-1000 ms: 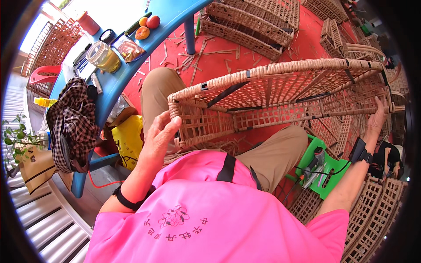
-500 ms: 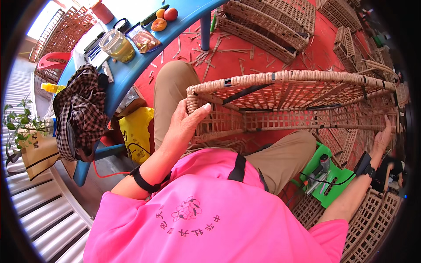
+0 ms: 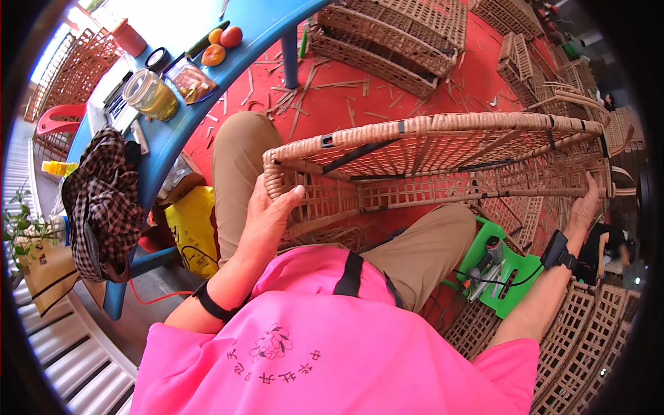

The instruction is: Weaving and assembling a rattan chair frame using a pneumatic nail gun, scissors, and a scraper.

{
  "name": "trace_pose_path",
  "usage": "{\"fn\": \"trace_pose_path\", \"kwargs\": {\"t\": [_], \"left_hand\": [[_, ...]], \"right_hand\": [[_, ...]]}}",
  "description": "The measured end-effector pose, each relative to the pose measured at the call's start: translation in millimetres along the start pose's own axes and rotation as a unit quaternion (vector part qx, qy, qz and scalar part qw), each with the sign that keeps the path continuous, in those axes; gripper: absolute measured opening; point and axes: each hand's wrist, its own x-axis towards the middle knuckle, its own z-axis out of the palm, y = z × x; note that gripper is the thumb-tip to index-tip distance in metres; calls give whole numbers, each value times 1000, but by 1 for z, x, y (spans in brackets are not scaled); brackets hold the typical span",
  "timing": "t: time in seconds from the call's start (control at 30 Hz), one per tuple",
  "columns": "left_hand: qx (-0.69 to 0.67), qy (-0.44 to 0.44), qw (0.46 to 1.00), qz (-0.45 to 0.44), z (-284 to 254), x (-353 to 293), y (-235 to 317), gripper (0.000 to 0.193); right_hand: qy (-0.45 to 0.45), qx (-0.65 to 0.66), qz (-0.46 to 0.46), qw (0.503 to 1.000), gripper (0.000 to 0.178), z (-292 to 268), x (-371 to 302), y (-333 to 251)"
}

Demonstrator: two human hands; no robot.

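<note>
A long woven wicker basket (image 3: 443, 124) on a dark frame is held crosswise above my lap, its wrapped rim uppermost. My left hand (image 3: 268, 213) grips the left end, with the thumb on the near side and the fingers partly hidden behind the weave. At the other end my right hand (image 3: 585, 205) holds the lower right corner, its fingers pointing up along the end wall. The basket spans the gap between both hands, above my knees.
A blue table (image 3: 155, 149) on the left carries a glass jar (image 3: 149, 95), tomatoes and tools; a checked cloth (image 3: 102, 200) hangs by it. A green plastic stool (image 3: 508, 277) with tools stands by my right knee. More wicker baskets (image 3: 387, 45) and cane scraps lie on the red floor.
The whole view has shifted, so the table, basket and hands appear farther left. Both hands keep their hold on the basket.
</note>
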Motion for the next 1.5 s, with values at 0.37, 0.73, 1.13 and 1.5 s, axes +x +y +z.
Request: {"fn": "trace_pose_path", "kwargs": {"t": [0.37,0.73,1.13,1.5], "left_hand": [[-19,-7,1000,17,5,0,-1,45],[-17,-4,1000,18,9,-2,0,45],[-37,1,999,12,12,-5,-3,41],[15,-21,999,29,8,-3,-8,49]], "right_hand": [[-8,36,0,999,50,8,-11,-6],[7,18,-11,1000,40,6,-12,-4],[-1,-12,-5,1000,64,3,-14,-4],[5,-5,13,1000,73,8,-22,-9]]}}
